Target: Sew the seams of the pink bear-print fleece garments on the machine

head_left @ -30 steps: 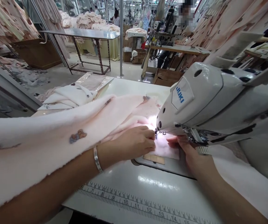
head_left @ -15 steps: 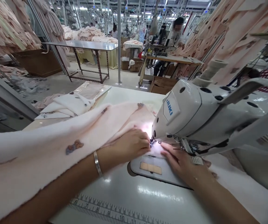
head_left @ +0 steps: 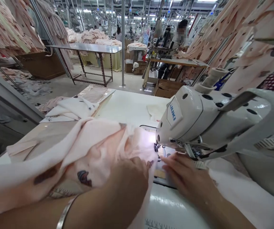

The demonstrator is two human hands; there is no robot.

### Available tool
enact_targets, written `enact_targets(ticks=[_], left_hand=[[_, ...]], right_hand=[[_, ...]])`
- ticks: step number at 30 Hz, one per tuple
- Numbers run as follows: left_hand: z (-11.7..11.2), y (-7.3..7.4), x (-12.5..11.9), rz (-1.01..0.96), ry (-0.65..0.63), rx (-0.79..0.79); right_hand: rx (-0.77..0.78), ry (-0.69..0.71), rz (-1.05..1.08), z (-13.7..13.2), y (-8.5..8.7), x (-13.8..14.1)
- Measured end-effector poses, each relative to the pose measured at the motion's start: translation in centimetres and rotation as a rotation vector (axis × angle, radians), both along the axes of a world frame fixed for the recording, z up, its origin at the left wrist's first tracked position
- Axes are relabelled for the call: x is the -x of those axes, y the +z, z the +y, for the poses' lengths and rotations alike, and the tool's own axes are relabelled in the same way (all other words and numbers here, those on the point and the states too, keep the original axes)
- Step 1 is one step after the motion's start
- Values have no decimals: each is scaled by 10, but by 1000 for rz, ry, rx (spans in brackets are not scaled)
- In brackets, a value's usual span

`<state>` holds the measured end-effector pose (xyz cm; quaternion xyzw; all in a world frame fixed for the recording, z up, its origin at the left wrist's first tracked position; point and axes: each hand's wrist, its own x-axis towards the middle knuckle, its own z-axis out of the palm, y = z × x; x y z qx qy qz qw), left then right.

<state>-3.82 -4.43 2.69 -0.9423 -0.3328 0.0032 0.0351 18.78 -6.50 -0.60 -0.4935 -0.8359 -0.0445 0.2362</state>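
Observation:
A pale pink fleece piece point(head_left: 96, 149) with small printed figures lies bunched on the white sewing table point(head_left: 127, 106), left of the needle. My left hand point(head_left: 129, 178) is closed on its near edge, just left of the presser foot point(head_left: 156, 149). My right hand point(head_left: 184, 175) lies with fingers stretched flat on the fabric and needle plate, under the head of the white Juki sewing machine point(head_left: 198, 117). A metal bangle point(head_left: 64, 214) circles my left wrist.
Folded white and pink pieces point(head_left: 72, 108) are stacked at the table's far left. A small cut piece point(head_left: 154, 111) lies behind the machine. Beyond stand a steel table point(head_left: 86, 49), cardboard boxes point(head_left: 166, 87), hanging pink garments and a seated person point(head_left: 175, 41) at another station.
The fleece has been pulled back toward me and bunched up, baring the table behind it. My left hand moved nearer and gripped the edge. The view shifted slightly.

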Motion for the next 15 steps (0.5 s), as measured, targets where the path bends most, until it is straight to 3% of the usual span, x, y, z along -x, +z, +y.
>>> enact_targets(ticks=[3,5,11,15], left_hand=[[-11,17,-3,73,-55,-55],[-10,22,1,27,-55,-90],[7,-1,7,-2,-57,-69],[33,4,-6,-38,-16,19]], right_hand=[[77,166,-2,-9,8,21],[108,201,8,-10,8,27],[145,118,17,-5,-3,22],[141,10,0,-4,-3,21]])
